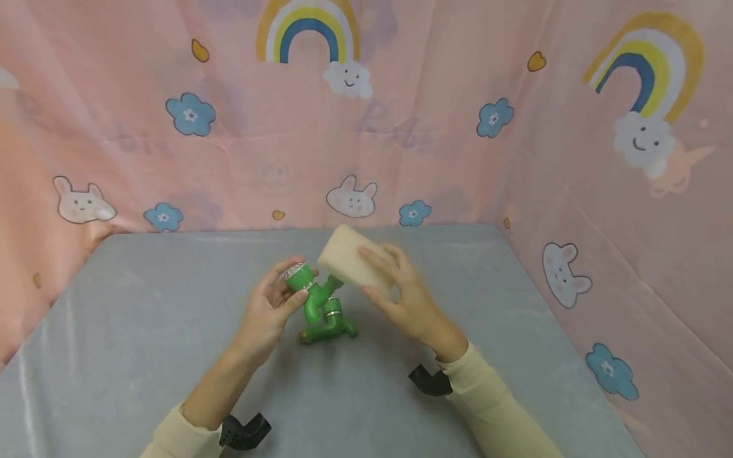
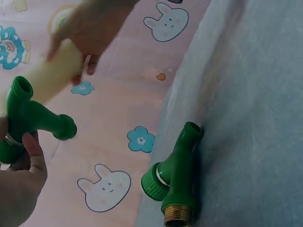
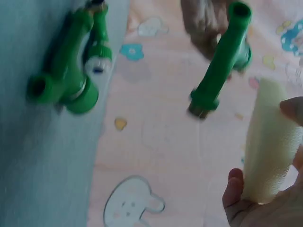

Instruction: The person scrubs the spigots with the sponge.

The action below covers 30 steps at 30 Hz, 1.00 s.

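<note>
My left hand (image 1: pixel 265 321) holds a green tap (image 1: pixel 314 305) by its ribbed knob, thumb on the near side, with the tap raised above the table. In my right hand (image 1: pixel 415 305) is a cream sponge (image 1: pixel 343 253), gripped between thumb and fingers. The sponge is close to the held tap's upper end in the head view; the right wrist view shows a gap between them. A second green tap (image 2: pixel 177 175) lies on the table below, its brass threaded end showing in the left wrist view. Beside it, the right wrist view shows another green piece (image 3: pixel 99 49), partly hidden and blurred.
A grey cloth covers the table (image 1: pixel 143 331). Pink printed curtains (image 1: pixel 240 165) hang behind it and along the right side. Black curved pieces (image 1: pixel 246 432) sit at both wrists, by the cream sleeves.
</note>
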Tool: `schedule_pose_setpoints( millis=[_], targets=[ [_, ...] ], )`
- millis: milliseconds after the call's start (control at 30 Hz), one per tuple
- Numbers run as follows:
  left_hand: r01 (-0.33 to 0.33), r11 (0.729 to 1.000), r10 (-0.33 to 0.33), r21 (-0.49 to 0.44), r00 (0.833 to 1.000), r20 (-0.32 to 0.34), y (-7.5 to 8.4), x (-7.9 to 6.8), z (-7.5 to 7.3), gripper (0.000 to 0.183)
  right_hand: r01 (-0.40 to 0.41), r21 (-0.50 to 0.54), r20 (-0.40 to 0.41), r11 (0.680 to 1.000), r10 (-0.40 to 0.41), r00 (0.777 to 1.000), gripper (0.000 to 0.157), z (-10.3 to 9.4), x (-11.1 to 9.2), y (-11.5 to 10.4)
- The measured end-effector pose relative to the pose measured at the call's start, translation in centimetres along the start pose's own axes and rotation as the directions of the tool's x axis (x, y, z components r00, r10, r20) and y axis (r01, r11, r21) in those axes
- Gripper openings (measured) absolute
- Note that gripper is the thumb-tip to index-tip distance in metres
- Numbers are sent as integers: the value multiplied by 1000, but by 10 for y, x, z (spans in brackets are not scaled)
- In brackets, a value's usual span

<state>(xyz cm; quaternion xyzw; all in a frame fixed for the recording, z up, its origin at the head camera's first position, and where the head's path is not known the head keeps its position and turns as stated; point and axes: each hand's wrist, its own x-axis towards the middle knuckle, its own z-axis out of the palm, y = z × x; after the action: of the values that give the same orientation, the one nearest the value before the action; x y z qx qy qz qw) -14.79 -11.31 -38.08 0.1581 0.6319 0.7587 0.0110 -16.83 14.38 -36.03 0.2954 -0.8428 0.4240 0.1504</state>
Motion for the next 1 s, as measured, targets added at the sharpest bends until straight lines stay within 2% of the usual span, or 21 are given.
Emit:
schedule_pose_setpoints(
  millis=[100, 200, 267, 400, 500, 567, 667, 733, 800, 900, 1000],
  targets=[
    [17, 998, -18, 54, 1000, 11, -2, -3, 3, 60, 125, 22, 30, 992, -126, 992, 58, 11, -4, -11],
    [8, 998, -10, 61, 999, 30, -3, -3, 6, 61, 171, 6, 40, 985, -171, 984, 59, 18, -6, -16],
    [-2, 998, 0, 65, 999, 33, -3, -1, 7, 58, 150, -10, 35, 989, -149, 988, 59, 19, -5, -14],
    [-1, 996, -2, 94, 1000, 31, -5, 1, 7, 54, 32, -14, -7, 999, -32, 999, 59, 12, -2, -4],
    [-23, 985, 14, 172, 999, 53, -7, 2, 5, 51, -23, -1, -46, 1000, 23, 999, 58, 5, -1, 2],
    [-59, 964, 41, 260, 997, 72, -7, 2, 4, 49, -2, 12, -63, 1000, 3, 998, 57, 4, -1, 0],
    [-111, 910, 88, 399, 993, 77, -9, 2, 6, 47, 91, 38, -46, 995, -89, 995, 58, 7, -2, -7],
    [-143, 880, 113, 453, 989, 94, -9, 2, 7, 48, 162, 44, -16, 986, -161, 987, 59, 11, -3, -14],
    [-160, 854, 126, 495, 987, 101, -8, 1, 9, 46, 190, 47, 23, 981, -191, 981, 58, 15, -5, -19],
    [-148, 816, 119, 559, 989, 89, -7, -1, 10, 46, 161, 40, 61, 986, -163, 985, 57, 19, -7, -23],
    [-123, 762, 110, 635, 992, 60, -7, -3, 9, 43, 77, 28, 80, 997, -79, 994, 57, 19, -6, -21]
  ],
)
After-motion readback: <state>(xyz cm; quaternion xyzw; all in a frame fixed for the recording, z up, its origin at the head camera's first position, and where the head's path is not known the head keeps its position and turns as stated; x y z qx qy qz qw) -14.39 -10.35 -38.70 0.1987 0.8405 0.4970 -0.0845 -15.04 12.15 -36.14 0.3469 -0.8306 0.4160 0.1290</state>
